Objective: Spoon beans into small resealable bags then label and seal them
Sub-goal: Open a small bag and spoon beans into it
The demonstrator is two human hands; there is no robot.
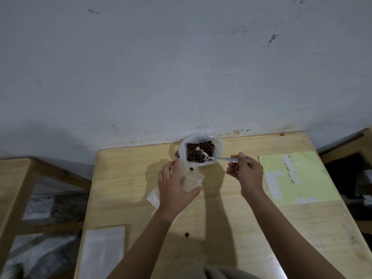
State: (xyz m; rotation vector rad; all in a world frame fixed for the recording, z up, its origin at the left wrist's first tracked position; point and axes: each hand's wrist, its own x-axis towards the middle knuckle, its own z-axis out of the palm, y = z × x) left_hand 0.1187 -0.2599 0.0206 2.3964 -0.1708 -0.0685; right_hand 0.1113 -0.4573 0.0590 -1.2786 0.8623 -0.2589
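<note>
Stacked clear bags lay at the near left corner of a wooden table. Farther in, the left hand gripped a small resealable bag, and the right hand pinched a spoon dipped into beans inside an open plastic bag by the wall. A yellow label sheet lay at right.

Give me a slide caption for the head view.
Right hand dips spoon into beans; left hand holds small bag.

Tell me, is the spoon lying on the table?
No, the right hand grips the spoon, its bowl dipped in the beans.
</note>
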